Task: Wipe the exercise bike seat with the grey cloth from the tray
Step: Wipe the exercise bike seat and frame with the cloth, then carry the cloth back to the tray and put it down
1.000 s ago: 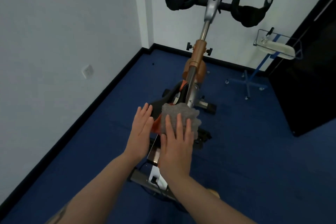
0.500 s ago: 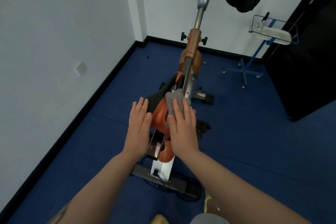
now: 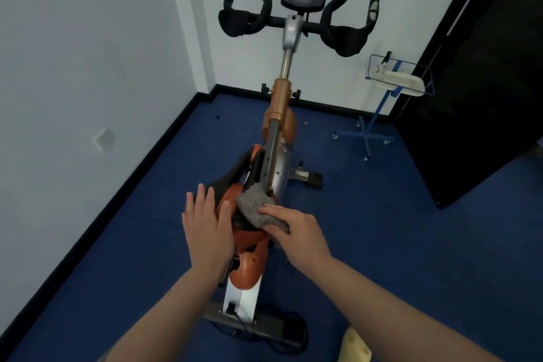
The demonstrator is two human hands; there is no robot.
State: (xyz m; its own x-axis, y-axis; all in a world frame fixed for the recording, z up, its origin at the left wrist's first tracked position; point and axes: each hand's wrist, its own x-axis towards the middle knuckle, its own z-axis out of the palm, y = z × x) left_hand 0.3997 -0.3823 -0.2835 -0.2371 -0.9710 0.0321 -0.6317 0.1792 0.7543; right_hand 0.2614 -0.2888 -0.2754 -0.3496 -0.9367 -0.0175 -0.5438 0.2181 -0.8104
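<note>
The grey cloth [image 3: 255,208] lies bunched on the orange and black exercise bike seat [image 3: 235,209], near its right side. My right hand [image 3: 296,233] presses on the cloth's near end, fingers bent over it and pointing left. My left hand [image 3: 208,228] rests flat on the left side of the seat, fingers together, holding nothing. Most of the seat is hidden under both hands and the cloth. The bike's handlebars [image 3: 296,20] and grey console stand ahead against the white wall.
A white tray [image 3: 398,82] sits in a blue wheeled stand at the right, next to a black door [image 3: 476,73]. White walls meet in the corner behind the bike. Blue carpet surrounds the bike. A yellow shoe tip [image 3: 354,345] shows at the bottom.
My right hand has turned so that its fingers point left, and the cloth has bunched up toward the seat's right side. My left hand stays flat on the seat. The view has tilted up.
</note>
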